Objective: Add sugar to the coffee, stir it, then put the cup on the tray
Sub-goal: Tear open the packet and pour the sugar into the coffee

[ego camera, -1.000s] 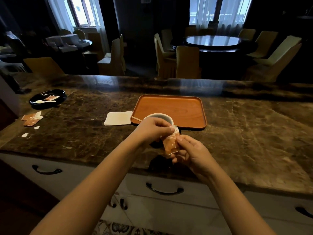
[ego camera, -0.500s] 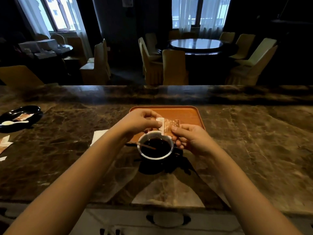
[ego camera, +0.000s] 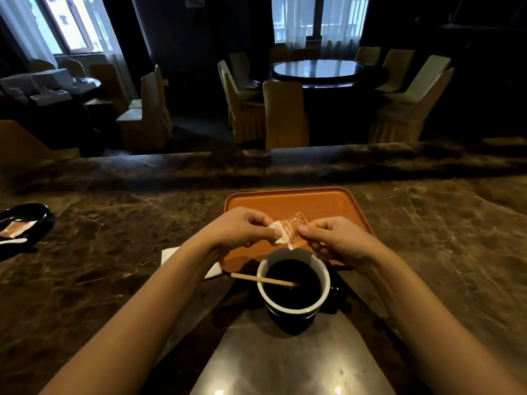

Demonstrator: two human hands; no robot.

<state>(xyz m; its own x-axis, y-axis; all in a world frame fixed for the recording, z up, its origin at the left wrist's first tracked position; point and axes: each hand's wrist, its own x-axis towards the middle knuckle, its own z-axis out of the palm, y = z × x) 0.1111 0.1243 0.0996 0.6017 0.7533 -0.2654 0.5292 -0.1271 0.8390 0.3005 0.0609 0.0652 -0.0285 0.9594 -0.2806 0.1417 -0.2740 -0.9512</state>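
Note:
A dark cup [ego camera: 293, 310] with a white inner rim stands on the marble counter, full of black coffee. A wooden stir stick [ego camera: 256, 278] rests across its left rim, one end in the coffee. Just above the cup's far rim, my left hand [ego camera: 236, 228] and my right hand [ego camera: 335, 240] both pinch a small orange and white sugar packet [ego camera: 291, 230], one at each end. The packet's left end looks partly torn. Behind the hands lies the orange tray [ego camera: 322, 203], with nothing on its visible part.
A white napkin [ego camera: 171, 256] lies left of the tray, partly under my left forearm. A black dish [ego camera: 25, 223] with a sugar packet and a white spoon sits at the far left. Beyond the counter are chairs and a round table.
The view has tilted down, showing the coffee in the cup. Both hands have carried the packet from in front of the cup up over its far rim and turned it level.

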